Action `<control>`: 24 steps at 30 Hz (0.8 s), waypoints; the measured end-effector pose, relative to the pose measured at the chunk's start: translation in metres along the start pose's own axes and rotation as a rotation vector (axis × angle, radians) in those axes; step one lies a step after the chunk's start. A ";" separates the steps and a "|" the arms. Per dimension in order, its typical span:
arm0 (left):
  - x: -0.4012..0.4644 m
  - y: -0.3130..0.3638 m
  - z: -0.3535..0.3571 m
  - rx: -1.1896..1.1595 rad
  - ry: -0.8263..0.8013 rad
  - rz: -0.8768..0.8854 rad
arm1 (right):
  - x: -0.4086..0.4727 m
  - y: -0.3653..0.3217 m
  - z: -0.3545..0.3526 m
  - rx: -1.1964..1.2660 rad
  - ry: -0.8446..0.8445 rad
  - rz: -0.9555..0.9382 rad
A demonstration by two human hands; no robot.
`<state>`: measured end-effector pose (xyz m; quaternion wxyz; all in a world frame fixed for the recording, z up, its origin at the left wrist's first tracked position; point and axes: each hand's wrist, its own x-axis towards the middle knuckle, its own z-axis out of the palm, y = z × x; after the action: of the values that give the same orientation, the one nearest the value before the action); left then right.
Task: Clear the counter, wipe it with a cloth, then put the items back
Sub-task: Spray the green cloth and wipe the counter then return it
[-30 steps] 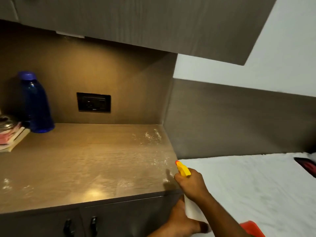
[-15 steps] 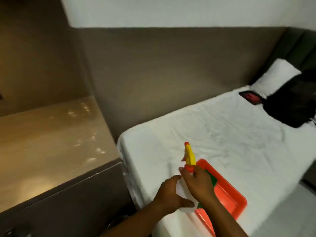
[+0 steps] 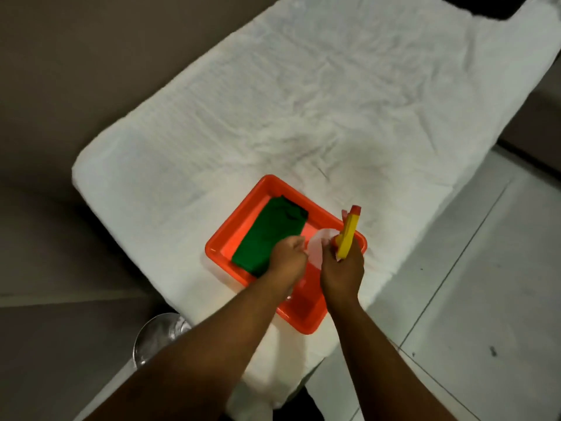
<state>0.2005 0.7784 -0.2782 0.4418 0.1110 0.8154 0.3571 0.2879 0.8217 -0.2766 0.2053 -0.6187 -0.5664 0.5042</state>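
An orange tray point(image 3: 233, 229) lies on the white bed near its front edge. A folded green cloth point(image 3: 267, 235) rests in the tray's left half. My right hand point(image 3: 341, 268) is closed around a spray bottle point(image 3: 317, 247) with a clear body and a yellow and red trigger head, held upright over the tray's right half. My left hand point(image 3: 287, 258) is over the near end of the green cloth, its fingers curled against the cloth and close to the bottle's body. Whether the left hand grips the cloth cannot be told. The counter is out of view.
The white bed point(image 3: 303, 101) runs from the lower middle to the upper right. A brown wall panel point(image 3: 91, 56) stands at left. A round metal bin point(image 3: 158, 335) sits on the floor below the bed's corner. Light floor tiles point(image 3: 485, 299) lie at right.
My view has swung from the counter to the bed and tilted down over the tray. Both hands carried the spray bottle over the orange tray, and the left hand moved onto the green cloth.
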 end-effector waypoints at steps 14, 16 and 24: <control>0.084 -0.054 -0.080 0.522 0.118 -0.001 | 0.004 0.019 0.111 -0.130 -0.135 0.165; 0.088 -0.050 -0.084 0.369 0.050 -0.078 | 0.018 0.019 0.124 -0.122 -0.130 0.250; -0.012 -0.011 -0.138 -0.446 -0.127 -0.169 | -0.033 -0.023 0.111 0.505 -0.579 0.580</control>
<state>0.0982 0.6976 -0.2292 0.5340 -0.0358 0.6933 0.4825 0.1863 0.7626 -0.2896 0.0339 -0.5161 -0.2644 0.8140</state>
